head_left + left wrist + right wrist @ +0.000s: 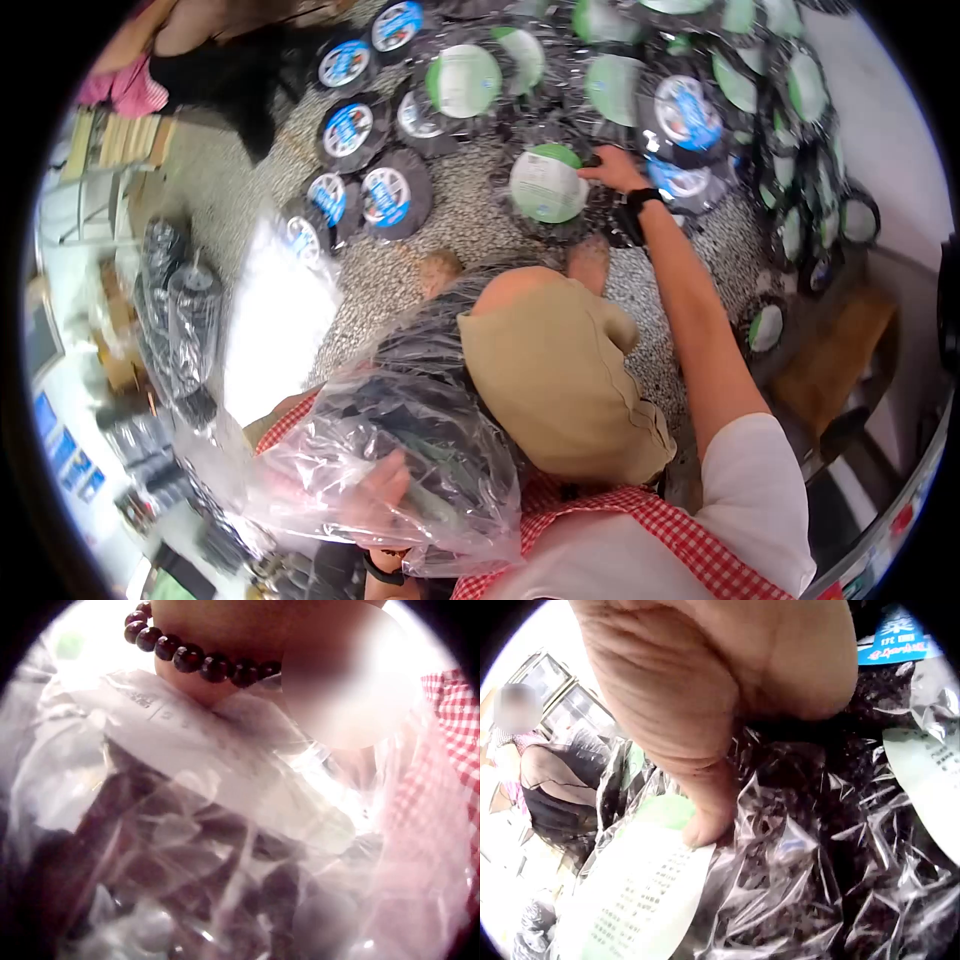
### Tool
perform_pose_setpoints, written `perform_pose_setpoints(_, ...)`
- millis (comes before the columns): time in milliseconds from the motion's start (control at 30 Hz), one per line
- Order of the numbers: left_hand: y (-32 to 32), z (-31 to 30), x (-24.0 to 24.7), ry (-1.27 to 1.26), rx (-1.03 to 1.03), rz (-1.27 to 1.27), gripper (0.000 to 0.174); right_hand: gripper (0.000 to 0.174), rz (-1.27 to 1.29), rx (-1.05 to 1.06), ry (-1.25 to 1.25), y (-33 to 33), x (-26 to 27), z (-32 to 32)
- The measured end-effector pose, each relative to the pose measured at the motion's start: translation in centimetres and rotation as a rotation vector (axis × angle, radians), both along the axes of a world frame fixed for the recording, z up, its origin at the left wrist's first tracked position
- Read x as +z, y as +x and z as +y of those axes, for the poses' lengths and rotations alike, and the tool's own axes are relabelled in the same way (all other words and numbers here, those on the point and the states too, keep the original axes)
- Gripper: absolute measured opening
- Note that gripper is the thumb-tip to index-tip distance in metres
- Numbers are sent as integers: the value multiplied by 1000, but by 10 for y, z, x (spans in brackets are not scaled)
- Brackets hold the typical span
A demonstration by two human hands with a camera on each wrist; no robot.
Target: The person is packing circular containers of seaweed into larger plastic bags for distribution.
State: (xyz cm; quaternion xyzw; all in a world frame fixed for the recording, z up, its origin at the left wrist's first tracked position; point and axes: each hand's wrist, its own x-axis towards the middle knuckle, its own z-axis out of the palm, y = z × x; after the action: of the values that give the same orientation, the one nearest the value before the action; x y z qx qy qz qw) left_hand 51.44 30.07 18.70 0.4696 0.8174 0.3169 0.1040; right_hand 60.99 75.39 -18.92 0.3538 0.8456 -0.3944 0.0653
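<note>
- Head view: the right hand (pixel 614 172), right of upper centre, touches the right edge of a pack (pixel 545 185) with a green-and-white label; its thumb lies on that label.
- The left hand (pixel 385 485), lower left of centre, is seen through a clear bag (pixel 450 435); I cannot tell whether its fingers grip anything. The hands are well apart.
- Blue-label packs (pixel 393 200) lie on the speckled floor (pixel 455 185) at upper left of centre; green-label packs (pixel 800 90) crowd the upper right.
- A checked apron (pixel 570 515) shows at the lower middle, another person (pixel 210 85) at the upper left.
- Left wrist view: a bead bracelet (pixel 216 667) circles the wrist along the top; the bag, with printed white paper (pixel 202 750) and dark contents, fills the middle. The fingers cannot be made out.
- Right wrist view: the thumb presses the label of the pack, lower left. The other fingers are hidden, so I cannot tell if they grip it.
</note>
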Motion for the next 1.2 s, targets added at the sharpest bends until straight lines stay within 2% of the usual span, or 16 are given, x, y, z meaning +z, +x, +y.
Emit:
perform_pose_setpoints(100, -7, -4, 9, -131, -21, 10, 37, 49, -107, 30, 21, -8, 20, 1)
perform_pose_setpoints(167, -6, 2, -7, 203, 90, -39, 39, 44, 87, 67, 345, 5, 2, -19)
perform_pose_setpoints(233, -2, 5, 1, 169, 189, -297, 34, 42, 121, 8, 575, 6, 39, -51)
perform_pose_setpoints(367, -16, 17, 22, 77, 14, -8, 42, 42, 36, 98, 469, -3, 78, -79)
perform_pose_setpoints(533, -15, -16, 39, 233, 1, 45, 40, 32, 205, 161, 774, 17, 172, -97)
perform_pose_setpoints(667, -5, -62, 96, 529, 572, 174, 38, 27, 423, -93, 829, 59, 296, -73)
perform_pose_setpoints(700, 0, -71, 113, 683, 546, -9, 37, 25, 440, -229, 647, 69, 340, -77)
perform_pose_setpoints(733, 6, -76, 124, 690, 520, -51, 39, 20, 812, -425, 217, 80, 353, -71)
perform_pose_setpoints(767, 10, -81, 132, 697, 492, -91, 41, 20, 857, -305, 502, 99, 365, -75)
perform_pose_setpoints(800, 11, -89, 136, 611, 345, -54, 42, 20, 874, -292, 518, 108, 375, -79)
perform_pose_setpoints(867, 11, -105, 146, 365, 144, 18, 48, 39, 1553, -306, -811, 113, 413, -105)
perform_pose_setpoints(933, 10, -110, 146, 323, 151, -94, 52, 38, 1549, -349, -959, 97, 441, -157)
perform_pose_setpoints(967, 9, -109, 144, 255, 160, -213, 57, 37, 1502, -354, -940, 82, 451, -187)
perform_pose_setpoints(1100, 24, -99, 146, 735, 145, -611, 73, 35, 1312, -69, -682, 28, 480, -267)
perform_pose_setpoints(1167, 29, -104, 154, 730, 145, -671, 74, 33, 1060, 481, 422, 42, 529, -271)
perform_pose_setpoints(1200, 32, -105, 156, 724, 117, -701, 74, 30, 987, 577, 436, 52, 549, -274)
